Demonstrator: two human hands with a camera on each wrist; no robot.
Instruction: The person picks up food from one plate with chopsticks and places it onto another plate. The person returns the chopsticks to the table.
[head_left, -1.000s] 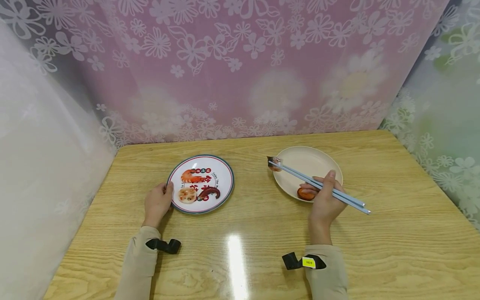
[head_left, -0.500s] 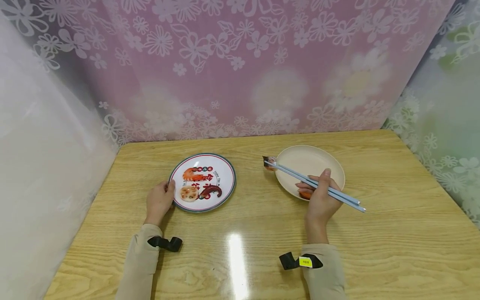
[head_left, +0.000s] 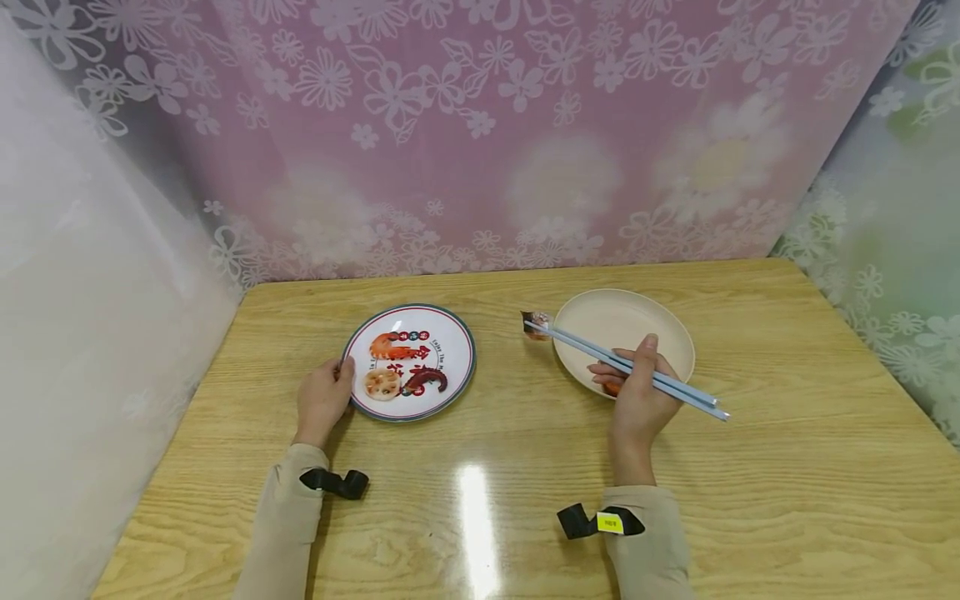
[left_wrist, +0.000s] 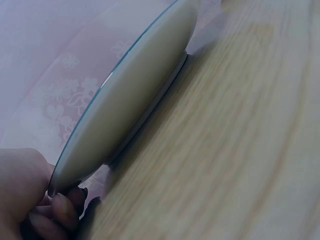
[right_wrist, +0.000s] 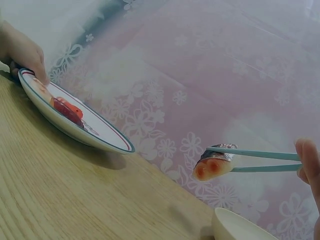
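In the head view, my left hand (head_left: 324,402) pinches the near-left rim of a white plate (head_left: 412,408) with a green and red border, thumb above and fingers underneath. On that plate lie a shrimp (head_left: 393,346), a lotus root slice (head_left: 382,384) and a dark red tentacle piece (head_left: 426,380). My right hand (head_left: 641,408) holds pale blue chopsticks (head_left: 682,390) over the beige plate (head_left: 622,317). Their tips grip a dark-topped, pale food piece with reddish spots (right_wrist: 212,162), raised above the table just left of the beige plate. An orange-brown piece (head_left: 612,388) there is partly hidden by my fingers.
The wooden table (head_left: 510,433) carries both plates, with a stretch of tabletop between them. Behind it hangs a pink floral curtain (head_left: 465,167). Pale curtains stand at the left and right sides. A black wrist mount (head_left: 600,522) sits on each sleeve.
My right hand has shifted slightly left, carrying the gripped food piece from the beige plate's rim to just beyond it. My left hand keeps its hold on the white plate.
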